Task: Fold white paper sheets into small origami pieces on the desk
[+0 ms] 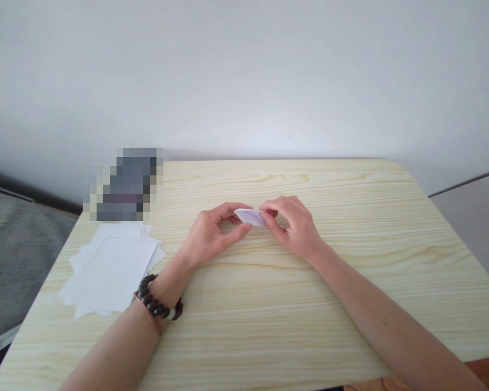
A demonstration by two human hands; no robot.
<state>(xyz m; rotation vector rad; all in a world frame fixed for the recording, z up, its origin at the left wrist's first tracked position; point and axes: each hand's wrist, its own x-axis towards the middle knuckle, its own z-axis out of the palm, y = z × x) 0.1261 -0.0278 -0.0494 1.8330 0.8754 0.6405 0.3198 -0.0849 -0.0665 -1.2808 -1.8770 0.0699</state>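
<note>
Head view: a pale wall (269, 81) is rising behind the far edge of the tabletop (269, 326). A loose pile of paper sheets (114, 271) is lying along the left edge; a dark object (126, 184), masked by pixelation, is occupying the far-left corner. The left hand (212, 233) is clamping the left end of a folded paper (250, 217) between thumb and fingers; the right hand (295, 225) is pinching its right end. The folded paper is sitting between both side edges, short of the far edge. Risk: uneven pulling could be skewing the folds; a slackening pinch could be letting layers spring open.
</note>
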